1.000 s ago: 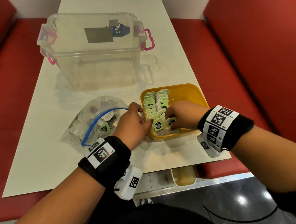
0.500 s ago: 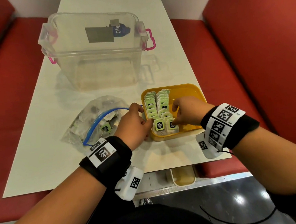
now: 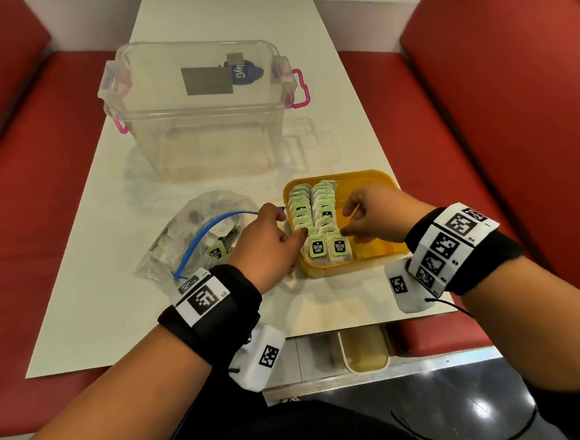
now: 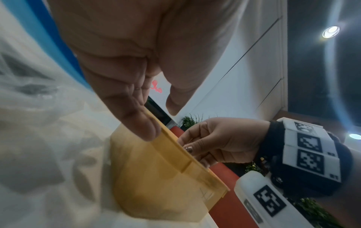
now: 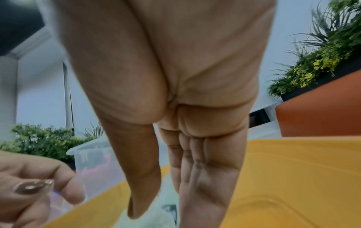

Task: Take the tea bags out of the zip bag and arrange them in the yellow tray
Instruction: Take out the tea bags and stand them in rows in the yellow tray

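The yellow tray [image 3: 364,180] stands on the white table and holds two rows of green-tagged tea bags [image 3: 316,218] along its left side. My left hand [image 3: 290,225] rests on the tray's left rim [image 4: 156,177], fingers straight, thumb touching the left row. My right hand [image 3: 350,220] hovers inside the tray, with fingers [image 5: 195,185] and thumb pointing down at the right row and touching a tea bag [image 5: 164,211]. The clear zip bag [image 3: 197,236] with a blue seal lies left of the tray, with several tea bags inside.
A clear plastic box [image 3: 202,112] with pink latches stands behind the tray and bag. Red bench seats [image 3: 482,137] flank the table. The table's near edge [image 3: 323,327] lies just below my wrists. The tray's right half [image 5: 293,177] holds no tea bags.
My right hand has drawn back from the tray's front end toward its middle, uncovering the two front tea bags. My left hand has stayed at the tray's left rim.
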